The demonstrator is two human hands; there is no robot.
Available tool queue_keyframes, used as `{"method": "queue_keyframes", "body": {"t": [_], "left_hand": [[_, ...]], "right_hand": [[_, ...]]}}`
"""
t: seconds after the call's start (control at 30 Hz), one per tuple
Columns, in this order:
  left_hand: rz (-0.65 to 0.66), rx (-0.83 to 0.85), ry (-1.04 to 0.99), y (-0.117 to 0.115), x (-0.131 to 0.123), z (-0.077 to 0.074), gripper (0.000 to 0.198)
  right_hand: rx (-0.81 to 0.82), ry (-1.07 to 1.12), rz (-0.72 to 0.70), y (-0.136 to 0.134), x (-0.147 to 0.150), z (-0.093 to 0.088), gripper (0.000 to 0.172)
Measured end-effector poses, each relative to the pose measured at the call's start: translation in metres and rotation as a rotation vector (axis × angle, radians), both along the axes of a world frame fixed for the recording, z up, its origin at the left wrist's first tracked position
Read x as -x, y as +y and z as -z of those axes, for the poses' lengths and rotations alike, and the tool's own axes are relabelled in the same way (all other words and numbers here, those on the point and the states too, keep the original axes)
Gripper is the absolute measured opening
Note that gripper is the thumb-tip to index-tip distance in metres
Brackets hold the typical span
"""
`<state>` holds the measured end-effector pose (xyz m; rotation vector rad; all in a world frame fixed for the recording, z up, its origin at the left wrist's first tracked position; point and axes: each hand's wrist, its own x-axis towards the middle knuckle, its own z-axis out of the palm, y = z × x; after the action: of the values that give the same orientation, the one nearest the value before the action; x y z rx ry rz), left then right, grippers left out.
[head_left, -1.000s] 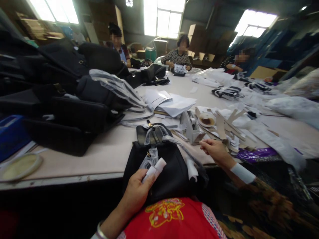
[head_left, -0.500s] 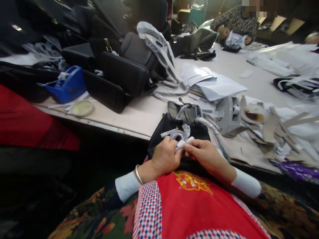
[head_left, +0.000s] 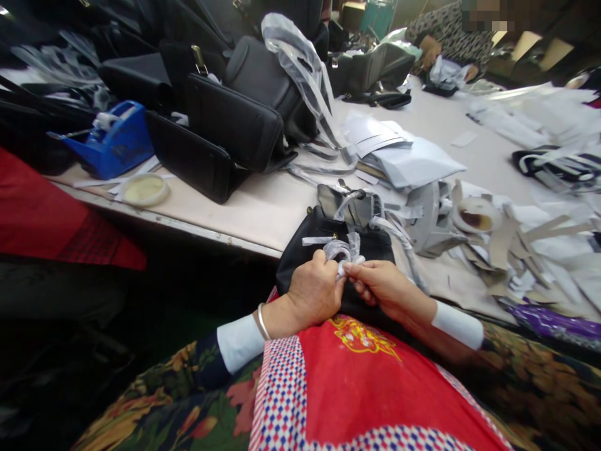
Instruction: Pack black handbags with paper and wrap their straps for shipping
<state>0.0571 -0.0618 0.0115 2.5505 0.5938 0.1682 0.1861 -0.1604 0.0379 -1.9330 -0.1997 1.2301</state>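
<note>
A black handbag leans against the table edge, close to my red apron. Its handle is wrapped in a clear and white plastic covering. My left hand is closed around part of this wrapped handle, low on the bag's front. Thumb and forefinger of my right hand pinch the white wrapping right beside the left fingers. A loose end of wrapping sticks out to the left above my left hand. My fingers hide where the wrapping meets the handle.
Black bags crowd the back left, near a blue tape dispenser and a round shallow dish. White papers, a grey tape dispenser and cardboard scraps lie to the right. Across the table, a co-worker's hands handle a wrapped item.
My right hand has shifted slightly left, its fingertips closer to my left hand. Less of the white wrapping shows between my fingers. The camera view has shifted a little.
</note>
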Motion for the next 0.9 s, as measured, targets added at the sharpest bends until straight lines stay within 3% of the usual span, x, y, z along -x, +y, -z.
{"method": "queue_keyframes", "body": {"t": [0.27,0.57,0.7,0.9], "left_hand": [[-0.022,-0.011,-0.011,0.002,0.002,0.002,0.029],[-0.063,0.085,-0.135,0.005,0.002,0.005,0.025],[-0.114,0.279,-0.224,0.015,0.003,0.005,0.021],[-0.089,0.805,-0.235,0.028,0.007,0.007,0.038]], "right_hand": [[0.054,0.032,-0.108,-0.001,-0.009,-0.003,0.043],[-0.059,0.244,0.026,-0.007,-0.005,-0.005,0.038],[-0.202,0.202,0.074,-0.003,0.001,-0.001,0.043],[-0.348,-0.087,-0.027,0.005,0.005,0.000,0.042]]}}
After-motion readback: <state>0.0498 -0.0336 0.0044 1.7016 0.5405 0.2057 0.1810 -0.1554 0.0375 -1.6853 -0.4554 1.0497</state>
